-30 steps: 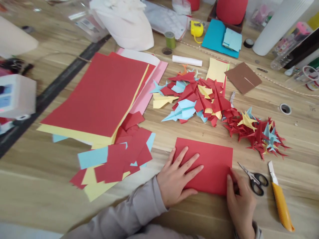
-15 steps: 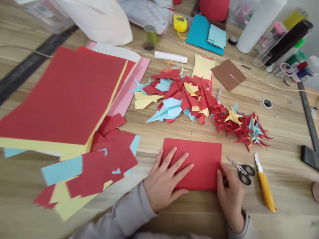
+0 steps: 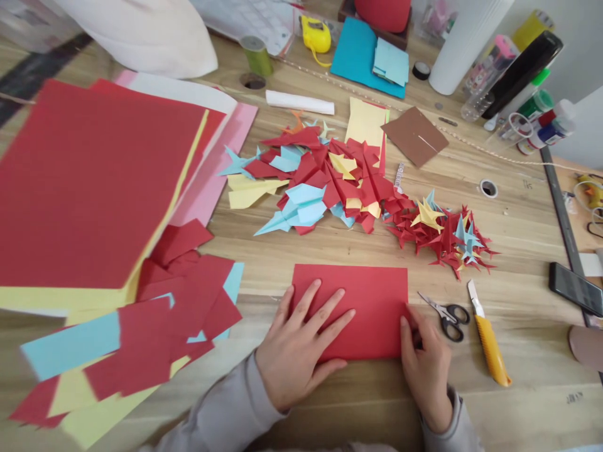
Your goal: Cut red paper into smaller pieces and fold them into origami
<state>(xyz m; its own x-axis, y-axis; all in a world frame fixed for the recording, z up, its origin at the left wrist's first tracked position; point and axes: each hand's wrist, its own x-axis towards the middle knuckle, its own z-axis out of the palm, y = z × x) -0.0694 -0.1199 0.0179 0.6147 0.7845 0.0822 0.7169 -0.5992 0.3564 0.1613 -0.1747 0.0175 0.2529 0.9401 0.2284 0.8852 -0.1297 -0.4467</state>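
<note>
A red sheet of paper (image 3: 372, 307) lies flat on the wooden table in front of me. Across its left part rests my left hand (image 3: 301, 342), palm down with fingers spread. My right hand (image 3: 426, 361) is closed at the paper's right edge, thumb and forefinger meeting there and the other fingers curled under. Just right of that hand lie black-handled scissors (image 3: 450, 315) and a yellow utility knife (image 3: 490, 345) with its blade out. Beyond the sheet sit a heap of folded paper planes (image 3: 325, 176) and a smaller pile of pointed paper figures (image 3: 443, 232).
Large red paper sheets (image 3: 94, 188) are stacked at left, with loose cut pieces (image 3: 146, 339) nearer me. A brown square (image 3: 415, 137), a white roll (image 3: 299, 102) and a tape measure (image 3: 316, 34) lie farther back. Bottles (image 3: 549, 129) stand back right; a phone (image 3: 577, 289) lies far right.
The camera view has shifted a little to the right, so everything appears farther left. Both hands keep the same pose on the red paper.
</note>
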